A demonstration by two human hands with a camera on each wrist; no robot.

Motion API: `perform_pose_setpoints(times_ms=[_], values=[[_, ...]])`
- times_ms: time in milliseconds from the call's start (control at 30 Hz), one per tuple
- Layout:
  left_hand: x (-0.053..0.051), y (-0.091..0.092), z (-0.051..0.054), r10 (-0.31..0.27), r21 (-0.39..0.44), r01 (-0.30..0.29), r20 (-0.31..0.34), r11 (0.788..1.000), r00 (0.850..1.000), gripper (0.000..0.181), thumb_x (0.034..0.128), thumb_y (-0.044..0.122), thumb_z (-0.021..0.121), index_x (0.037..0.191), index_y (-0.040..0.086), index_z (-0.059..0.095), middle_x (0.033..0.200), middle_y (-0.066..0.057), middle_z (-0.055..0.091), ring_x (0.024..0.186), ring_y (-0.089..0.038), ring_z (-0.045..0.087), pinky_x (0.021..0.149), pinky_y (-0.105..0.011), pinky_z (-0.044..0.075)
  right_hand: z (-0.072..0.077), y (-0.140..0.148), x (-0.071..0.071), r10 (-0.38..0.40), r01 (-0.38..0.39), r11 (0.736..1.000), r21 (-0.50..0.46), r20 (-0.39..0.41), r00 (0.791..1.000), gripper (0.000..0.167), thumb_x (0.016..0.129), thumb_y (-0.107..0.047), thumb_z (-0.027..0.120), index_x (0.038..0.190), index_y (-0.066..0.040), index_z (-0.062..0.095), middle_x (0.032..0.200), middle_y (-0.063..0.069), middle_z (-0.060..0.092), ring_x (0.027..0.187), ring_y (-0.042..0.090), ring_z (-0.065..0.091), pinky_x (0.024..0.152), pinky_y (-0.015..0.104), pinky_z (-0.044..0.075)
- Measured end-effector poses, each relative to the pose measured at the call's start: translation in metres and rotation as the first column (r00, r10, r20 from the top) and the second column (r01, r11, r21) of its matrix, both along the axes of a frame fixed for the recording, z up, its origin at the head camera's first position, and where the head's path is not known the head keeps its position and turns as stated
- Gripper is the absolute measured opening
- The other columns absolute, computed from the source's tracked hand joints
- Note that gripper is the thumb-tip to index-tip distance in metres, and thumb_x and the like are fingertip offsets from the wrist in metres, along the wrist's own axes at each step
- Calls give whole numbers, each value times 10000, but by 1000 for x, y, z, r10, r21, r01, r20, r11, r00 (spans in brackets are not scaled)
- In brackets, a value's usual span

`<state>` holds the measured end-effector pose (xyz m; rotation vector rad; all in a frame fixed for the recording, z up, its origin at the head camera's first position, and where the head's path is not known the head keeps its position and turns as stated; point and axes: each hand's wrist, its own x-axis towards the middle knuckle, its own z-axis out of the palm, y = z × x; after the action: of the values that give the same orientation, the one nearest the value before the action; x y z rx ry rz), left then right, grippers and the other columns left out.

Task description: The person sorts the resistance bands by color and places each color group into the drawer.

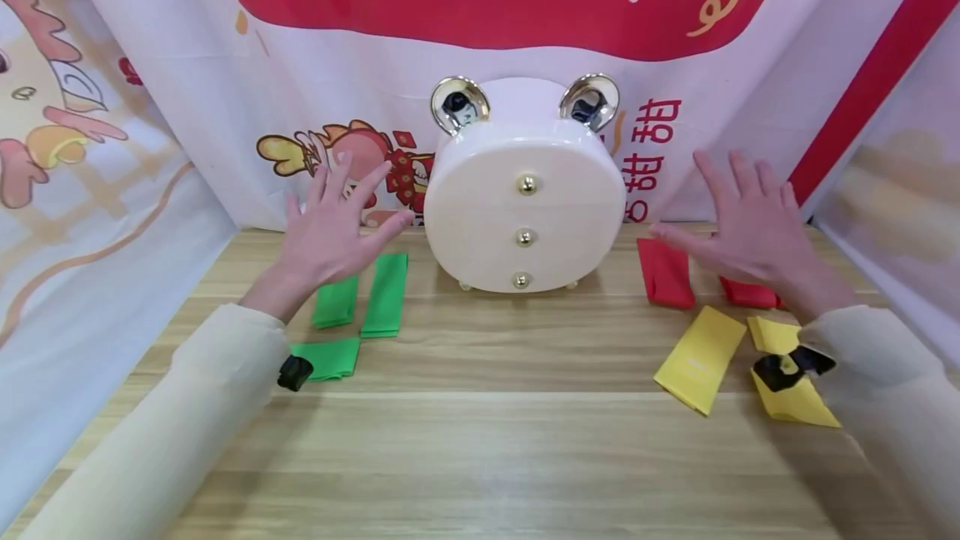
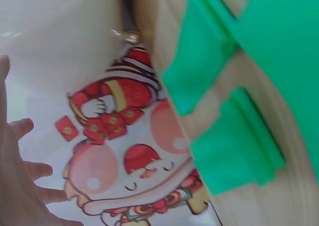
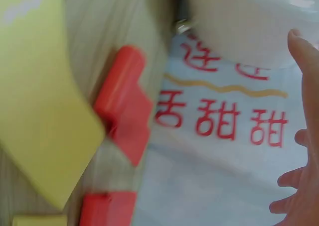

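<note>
My left hand is raised above the green folded cloth strips with its fingers spread, holding nothing. Likewise spread and bare, my right hand hovers over the red folded strips. Between the two hands, at the back of the table, stands a white rounded box with gold knobs down its front and two gold-rimmed round pieces on top. Neither hand touches it. Yellow folded strips lie nearer than the red ones, partly under my right wrist. The left wrist view shows the green strips close up.
A printed cloth with cartoon figures and red lettering hangs right behind the box. More printed cloth closes the left side, and another sheet the right. The wood-grain table runs toward me.
</note>
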<state>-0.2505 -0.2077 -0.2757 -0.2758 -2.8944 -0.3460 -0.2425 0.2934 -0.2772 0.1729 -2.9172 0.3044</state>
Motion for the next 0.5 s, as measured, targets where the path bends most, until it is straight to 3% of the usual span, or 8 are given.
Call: perform_pose_setpoints(times_ms=[100, 200, 333, 433, 500], values=[[5, 6, 6, -56, 107, 63, -68, 992, 996, 818, 977, 833, 335, 1684, 444, 206, 1795, -114, 154, 1650, -467, 93, 1201, -861, 100, 6, -10, 8, 15, -21, 994, -103, -64, 998, 1112, 893, -715, 661, 1723, -304, 46, 1789, 209, 60, 1612, 534, 108, 1134, 878, 244], [8, 14, 8, -137, 251, 170, -144, 953, 980, 710, 1024, 739, 391, 1653, 415, 330, 1729, -94, 320, 1600, -396, 281, 1199, -762, 310, 13, -27, 15, 14, -45, 971, -236, -133, 991, 1052, 899, -636, 718, 1714, -333, 128, 1788, 127, 165, 1613, 456, 196, 1126, 859, 301], [11, 30, 10, -233, 416, 320, -247, 851, 941, 581, 1070, 611, 446, 1586, 347, 478, 1640, -44, 447, 1517, -274, 404, 1180, -649, 410, 21, -56, 23, 14, -115, 923, -368, -267, 964, 944, 896, -528, 783, 1670, -302, 291, 1727, 48, 344, 1536, 365, 374, 1175, 763, 363], [11, 44, 11, -253, 484, 396, -335, 780, 908, 509, 1097, 512, 459, 1541, 280, 548, 1581, -26, 521, 1467, -207, 452, 1198, -579, 402, 25, -76, 28, 7, -184, 888, -421, -389, 921, 852, 887, -461, 814, 1602, -220, 418, 1631, 41, 474, 1391, 301, 515, 1132, 635, 472], [10, 54, 12, -235, 532, 430, -396, 729, 888, 463, 1104, 434, 479, 1498, 223, 598, 1515, -28, 580, 1380, -172, 524, 1147, -482, 465, 26, -89, 32, -10, -215, 870, -443, -453, 891, 799, 883, -445, 819, 1553, -176, 477, 1571, 41, 531, 1313, 260, 560, 1063, 543, 519]])
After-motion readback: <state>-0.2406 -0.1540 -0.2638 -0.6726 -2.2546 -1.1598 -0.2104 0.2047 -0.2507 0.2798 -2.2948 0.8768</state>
